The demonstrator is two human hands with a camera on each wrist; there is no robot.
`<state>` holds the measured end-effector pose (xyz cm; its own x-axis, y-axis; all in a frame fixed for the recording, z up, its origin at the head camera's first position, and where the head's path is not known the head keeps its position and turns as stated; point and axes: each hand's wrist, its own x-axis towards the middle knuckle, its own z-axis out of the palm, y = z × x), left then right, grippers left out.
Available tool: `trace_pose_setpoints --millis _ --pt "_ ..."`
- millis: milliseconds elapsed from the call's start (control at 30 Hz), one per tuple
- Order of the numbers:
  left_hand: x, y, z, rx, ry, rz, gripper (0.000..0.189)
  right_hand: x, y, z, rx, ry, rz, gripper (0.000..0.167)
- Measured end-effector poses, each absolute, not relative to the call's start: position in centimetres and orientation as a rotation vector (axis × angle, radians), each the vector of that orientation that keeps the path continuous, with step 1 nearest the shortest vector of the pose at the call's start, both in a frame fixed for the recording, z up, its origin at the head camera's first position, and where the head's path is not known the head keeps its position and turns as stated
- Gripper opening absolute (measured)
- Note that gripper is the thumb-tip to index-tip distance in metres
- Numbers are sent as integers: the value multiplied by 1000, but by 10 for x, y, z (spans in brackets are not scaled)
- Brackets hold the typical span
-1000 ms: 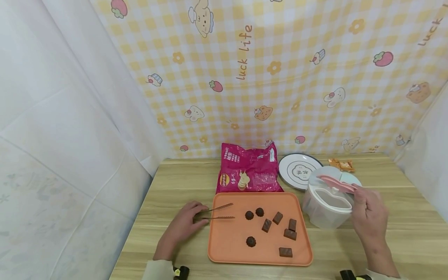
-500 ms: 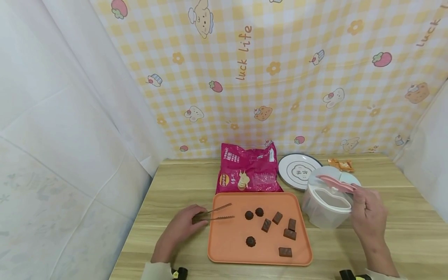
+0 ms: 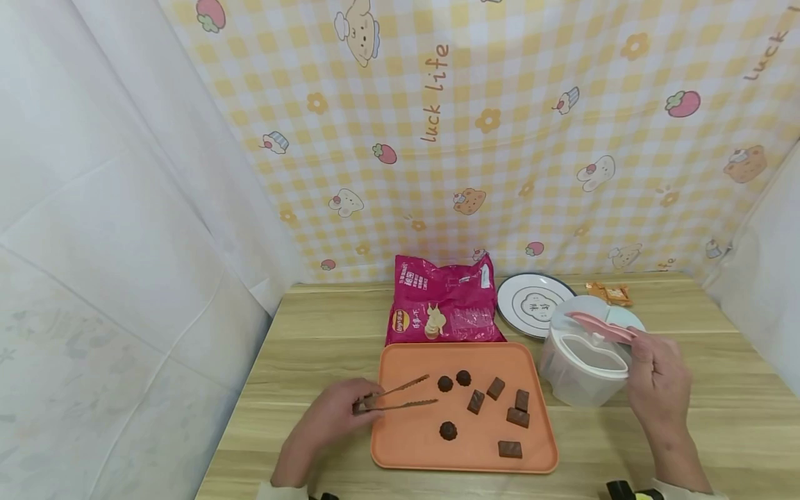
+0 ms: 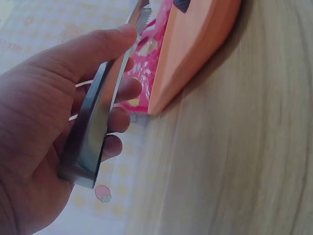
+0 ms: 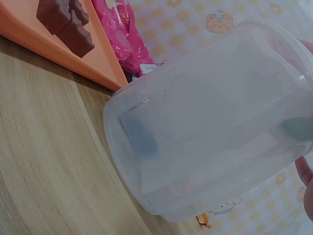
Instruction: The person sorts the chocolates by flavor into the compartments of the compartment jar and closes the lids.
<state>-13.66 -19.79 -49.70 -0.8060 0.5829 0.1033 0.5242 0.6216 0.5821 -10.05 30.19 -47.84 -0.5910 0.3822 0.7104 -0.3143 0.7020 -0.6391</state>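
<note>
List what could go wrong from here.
The spread tongs in the left hand might knock the nearest round chocolate away. Picking one of the paired chocolate bars could drag its neighbour. The right hand grips the pink handle, so a tug might tip the tub.

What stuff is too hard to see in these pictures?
- The dark shape in the container: right wrist view, blurred by the cloudy wall.
- The far end of the tongs: left wrist view, cut off by the top edge.
- Most of the right hand: right wrist view, cut off by the right edge.
- The printing on the orange packets: head view, too small.
</note>
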Motion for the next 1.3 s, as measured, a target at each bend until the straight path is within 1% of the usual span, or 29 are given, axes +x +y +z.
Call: trace_pose_setpoints --millis 133,467,800,1033,1300 --pt "-132 -194 -495 984 2690 966 27 -101 302 -478 -49 -1986 956 31" --pt "-121 -183 -487 985 2684 737 26 -100 302 -479 -64 -1985 961 29" --pt "-117 -176 -486 1031 2668 643 30 -103 305 -486 -53 -1953 956 28" --pt "-117 -175 -489 1062 2656 615 24 -101 304 -483 -59 -1968 960 28" --pt "-117 -175 -488 1066 2655 613 22 -102 303 -482 -39 -1951 965 28"
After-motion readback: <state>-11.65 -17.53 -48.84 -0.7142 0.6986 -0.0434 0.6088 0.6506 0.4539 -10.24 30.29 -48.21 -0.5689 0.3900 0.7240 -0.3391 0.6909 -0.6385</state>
